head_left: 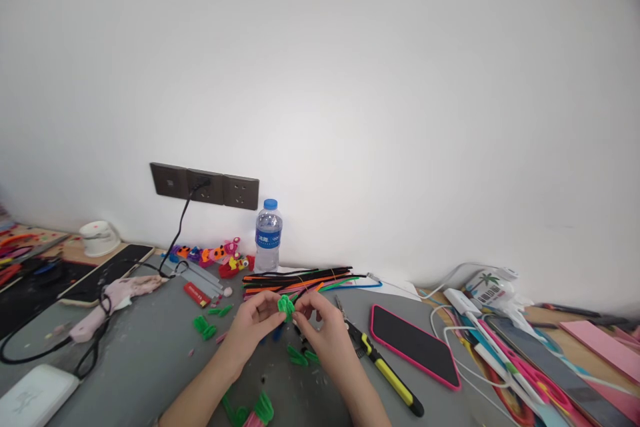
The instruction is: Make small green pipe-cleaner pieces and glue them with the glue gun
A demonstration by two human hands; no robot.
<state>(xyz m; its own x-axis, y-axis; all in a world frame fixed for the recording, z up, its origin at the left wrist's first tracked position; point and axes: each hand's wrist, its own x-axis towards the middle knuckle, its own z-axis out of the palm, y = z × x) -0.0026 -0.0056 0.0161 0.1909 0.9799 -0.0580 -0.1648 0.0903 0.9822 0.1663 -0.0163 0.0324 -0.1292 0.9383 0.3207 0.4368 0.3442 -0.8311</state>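
Note:
Between my two hands is a small piece of bent green pipe cleaner (286,307), held above the grey mat. My left hand (256,321) pinches its left side with thumb and forefinger. From the right, the fingertips of my right hand (320,323) grip the same piece. More bent green pipe cleaner pieces (204,327) lie left of my left hand, and another green piece (297,355) rests below the held one. Near the front edge of the view sits a green and pink pipe cleaner shape (260,411). Behind my hands lies a bundle of coloured pipe cleaners (300,278).
Yellow and black pliers (387,373) and a pink-cased phone (415,345) lie to the right. A water bottle (269,240) stands by the wall. A pink glue gun (107,303) with a black cord, a white power bank (37,397) and small pipe cleaner figures (205,253) are at left.

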